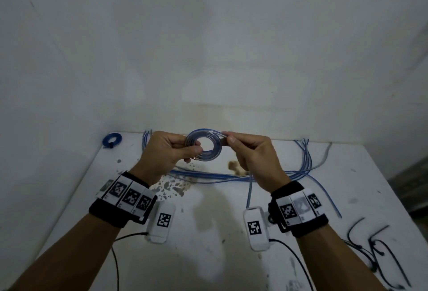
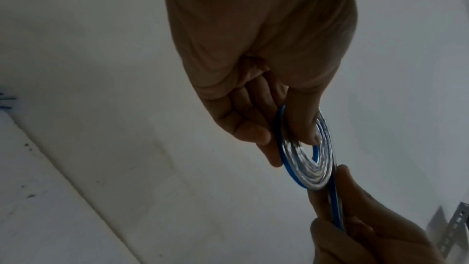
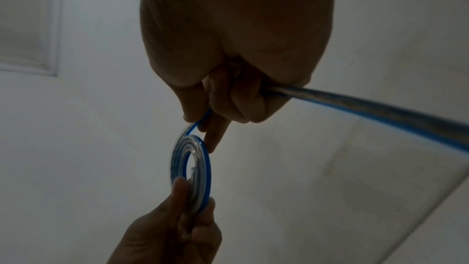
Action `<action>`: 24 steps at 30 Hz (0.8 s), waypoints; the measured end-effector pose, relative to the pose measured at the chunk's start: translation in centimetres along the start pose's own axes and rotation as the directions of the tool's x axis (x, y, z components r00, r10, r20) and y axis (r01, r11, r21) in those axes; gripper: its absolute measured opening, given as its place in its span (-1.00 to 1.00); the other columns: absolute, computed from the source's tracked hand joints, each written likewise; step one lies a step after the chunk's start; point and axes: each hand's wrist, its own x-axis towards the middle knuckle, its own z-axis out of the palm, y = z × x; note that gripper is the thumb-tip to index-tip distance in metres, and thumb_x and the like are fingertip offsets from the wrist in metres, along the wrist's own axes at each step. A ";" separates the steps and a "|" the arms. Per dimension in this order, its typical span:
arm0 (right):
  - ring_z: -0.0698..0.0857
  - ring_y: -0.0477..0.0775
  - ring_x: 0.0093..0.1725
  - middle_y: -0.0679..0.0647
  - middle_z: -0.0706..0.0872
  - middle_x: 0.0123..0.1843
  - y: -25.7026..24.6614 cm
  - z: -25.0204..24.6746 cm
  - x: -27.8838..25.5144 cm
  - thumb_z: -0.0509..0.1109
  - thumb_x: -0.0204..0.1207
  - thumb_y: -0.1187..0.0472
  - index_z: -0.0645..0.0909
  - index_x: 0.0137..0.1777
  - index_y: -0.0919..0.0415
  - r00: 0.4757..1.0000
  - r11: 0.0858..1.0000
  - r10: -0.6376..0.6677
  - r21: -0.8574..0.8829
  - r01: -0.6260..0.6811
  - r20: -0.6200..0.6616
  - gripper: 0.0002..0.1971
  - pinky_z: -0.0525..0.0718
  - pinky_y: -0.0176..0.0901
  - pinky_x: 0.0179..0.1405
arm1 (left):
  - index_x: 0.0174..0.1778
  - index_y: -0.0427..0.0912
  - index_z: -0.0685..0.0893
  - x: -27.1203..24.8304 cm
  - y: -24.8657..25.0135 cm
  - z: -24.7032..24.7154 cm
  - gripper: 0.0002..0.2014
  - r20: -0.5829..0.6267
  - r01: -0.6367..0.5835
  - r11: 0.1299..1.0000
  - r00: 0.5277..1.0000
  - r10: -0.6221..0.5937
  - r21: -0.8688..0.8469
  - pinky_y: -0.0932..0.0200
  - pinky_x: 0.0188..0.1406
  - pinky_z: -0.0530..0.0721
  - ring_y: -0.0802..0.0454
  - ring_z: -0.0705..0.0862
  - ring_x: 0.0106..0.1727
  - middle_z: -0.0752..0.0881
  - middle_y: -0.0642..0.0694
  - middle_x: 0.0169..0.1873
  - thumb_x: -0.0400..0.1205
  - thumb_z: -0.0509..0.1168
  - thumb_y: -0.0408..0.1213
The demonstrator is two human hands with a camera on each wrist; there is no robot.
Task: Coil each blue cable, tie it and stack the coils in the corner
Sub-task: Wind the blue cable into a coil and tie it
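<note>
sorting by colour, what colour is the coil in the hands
The coil is clear with a blue edge stripe, clearest in the left wrist view.

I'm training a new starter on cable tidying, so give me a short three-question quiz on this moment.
1. True or false: the left hand pinches the flat coil while the right hand holds the loose run of the same cable.
2. Where does the finished coil lie? A) far left corner of the table B) under the right wrist C) on the floor
3. Fill in: the black ties lie on the table's near ____ side.

Key: 1 true; 2 A; 3 right.
</note>
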 end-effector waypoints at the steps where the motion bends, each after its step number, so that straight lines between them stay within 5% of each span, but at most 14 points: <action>1: 0.23 -0.07 -0.58 0.21 0.86 -0.08 0.2 0.1 0.0 0.36 0.65 0.33 0.79 0.17 0.28 1.000 1.000 0.006 0.011 -0.006 0.000 -0.79 0.28 -0.34 -0.61 | -0.17 -0.23 0.83 0.1 -0.1 0.0 -0.83 -0.011 -0.007 1.000 1.000 0.007 -0.002 0.25 -0.38 0.70 0.05 0.72 -0.43 0.83 -0.11 -0.40 0.45 0.50 -0.57; 5: 0.25 -0.03 -0.57 0.50 0.76 -0.07 1.3 1.2 -0.3 0.36 0.67 0.27 0.81 0.11 0.20 0.997 0.998 0.030 0.050 -0.027 -0.067 -0.82 0.25 -0.20 -0.51 | -0.14 -0.21 0.83 0.2 -0.3 0.5 -0.83 -0.032 -0.012 1.000 0.999 0.012 -0.019 0.26 -0.37 0.69 0.06 0.69 -0.47 0.83 -0.11 -0.40 0.45 0.51 -0.54; 7: 0.28 -0.04 -0.56 0.31 0.71 -0.36 2.1 2.0 -0.8 0.31 0.71 0.25 0.79 0.10 0.24 0.995 0.999 -0.051 -0.005 0.050 -0.088 -0.79 0.30 -0.22 -0.54 | -0.14 -0.24 0.82 0.1 -0.4 0.9 -0.87 -0.043 0.002 0.997 0.999 -0.005 -0.073 0.23 -0.35 0.70 0.02 0.70 -0.42 0.83 -0.15 -0.36 0.44 0.51 -0.49; 9: 0.34 -0.08 -0.54 -0.10 0.54 -0.51 2.6 3.0 -1.4 0.28 0.73 0.22 0.78 0.03 0.18 0.982 0.985 -0.158 -0.092 0.149 -0.107 -0.78 0.33 -0.20 -0.53 | -0.14 -0.29 0.81 -0.1 -0.3 1.4 -0.85 -0.050 0.015 0.989 0.999 -0.022 -0.147 0.19 -0.32 0.73 -0.03 0.74 -0.34 0.84 -0.19 -0.31 0.39 0.51 -0.39; 16: 0.61 -0.04 -0.25 -0.01 0.64 -0.18 3.6 5.2 -1.7 0.40 0.60 0.02 0.70 -0.03 -0.13 0.914 0.939 -0.338 -0.144 0.312 -0.225 -0.95 0.56 -0.20 -0.23 | -0.05 -0.33 0.78 -0.6 -0.1 2.3 -0.78 0.044 0.135 0.931 0.991 -0.127 -0.339 0.17 -0.22 0.75 -0.06 0.81 -0.18 0.85 -0.20 -0.20 0.43 0.41 -0.32; 20: 0.57 -0.19 -0.32 -0.22 0.58 -0.32 2.4 4.7 -1.0 0.45 0.61 0.24 0.67 -0.19 -0.02 0.908 0.902 -0.398 -0.234 0.362 -0.130 -0.83 0.49 -0.39 -0.23 | 0.02 -0.36 0.75 -0.5 -0.4 1.5 -0.73 0.100 0.190 0.920 0.981 -0.165 -0.344 0.16 -0.11 0.77 -0.07 0.83 -0.06 0.84 -0.24 -0.11 0.45 0.40 -0.33; 22: 0.54 -0.22 -0.39 -0.23 0.57 -0.41 1.3 3.7 -0.4 0.47 0.58 0.30 0.62 -0.28 -0.11 0.933 0.895 -0.359 -0.293 0.337 -0.025 -0.70 0.41 -0.47 -0.30 | 0.10 -0.39 0.75 -0.4 -0.3 0.6 -0.71 0.106 0.135 0.974 0.987 -0.116 -0.183 0.13 -0.05 0.76 -0.10 0.82 0.01 0.83 -0.31 -0.02 0.47 0.44 -0.37; 24: 0.54 -0.19 -0.43 -0.17 0.59 -0.43 0.3 2.5 0.5 0.50 0.57 0.23 0.66 -0.28 -0.05 0.951 0.859 -0.280 -0.408 0.309 0.129 -0.78 0.45 -0.36 -0.39 | 0.18 -0.34 0.75 -0.3 0.1 -0.3 -0.68 0.152 0.047 0.998 0.988 -0.040 -0.044 0.16 0.01 0.75 -0.08 0.82 0.06 0.83 -0.27 0.03 0.49 0.45 -0.40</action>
